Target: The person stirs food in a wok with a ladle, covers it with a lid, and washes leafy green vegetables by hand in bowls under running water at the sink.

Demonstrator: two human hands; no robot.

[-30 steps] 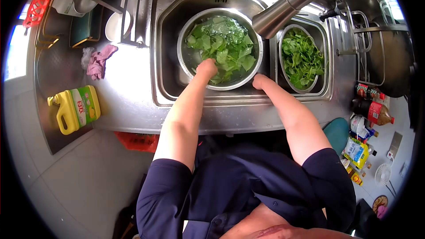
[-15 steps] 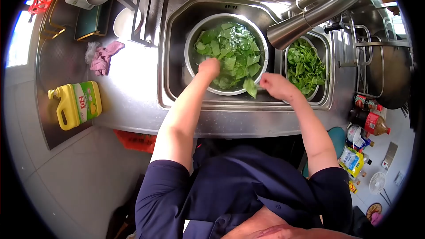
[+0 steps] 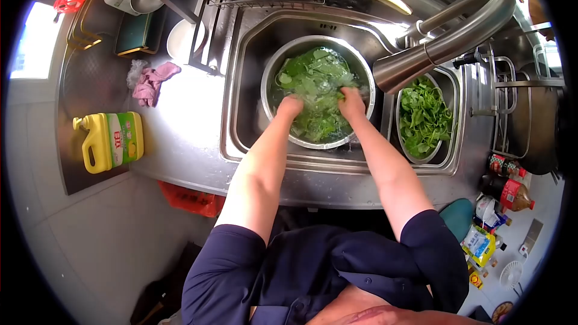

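A round metal basin [image 3: 270, 72] stands in the large sink bowl, holding water and loose leafy greens [image 3: 319, 75]. My left hand [image 3: 290, 107] dips into the near left part of the basin, its fingers hidden among water and leaves. On the right side of the basin, my right hand [image 3: 352, 105] reaches in among the leaves, fingertips blurred by motion and splashing water. Whether either hand grips any leaves cannot be made out. More picked greens [image 3: 424, 117] fill an oval container in the small right sink bowl.
A steel faucet [image 3: 415, 66] arches over the sink from the right. Left on the counter lie a pink cloth [image 3: 152, 84] and a yellow jug [image 3: 111, 141]. A dish rack [image 3: 208, 36] borders the sink. Several bottles, including a dark one [image 3: 509, 192], stand at right.
My right hand has moved left from the basin's rim, where a leaf hung beside it, into the water. The water is now more stirred. The whole view has shifted slightly.
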